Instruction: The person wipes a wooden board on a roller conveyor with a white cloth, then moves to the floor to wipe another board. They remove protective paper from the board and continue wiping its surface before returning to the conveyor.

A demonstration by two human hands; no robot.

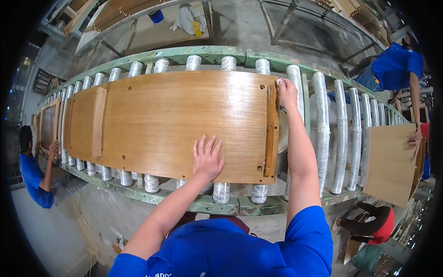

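Note:
A long brown wooden panel (184,120) lies flat in front of me on a roller conveyor. Two wooden strips cross it: a pale batten (99,122) toward the left and a narrow strip (270,131) along the right end, near several drilled holes. My left hand (207,159) rests palm down on the panel's near half, fingers spread. At the far right corner my right hand (287,92) is closed on a small white thing (279,82), held against the panel's end edge. What that white thing is, I cannot make out.
Plastic-wrapped rollers (340,136) run left and right in a green frame (221,53). Another person (34,171) handles a framed panel (48,124) at the left end. At right, someone in blue (397,67) holds a pale board (390,161); a person in red (383,226) bends nearby.

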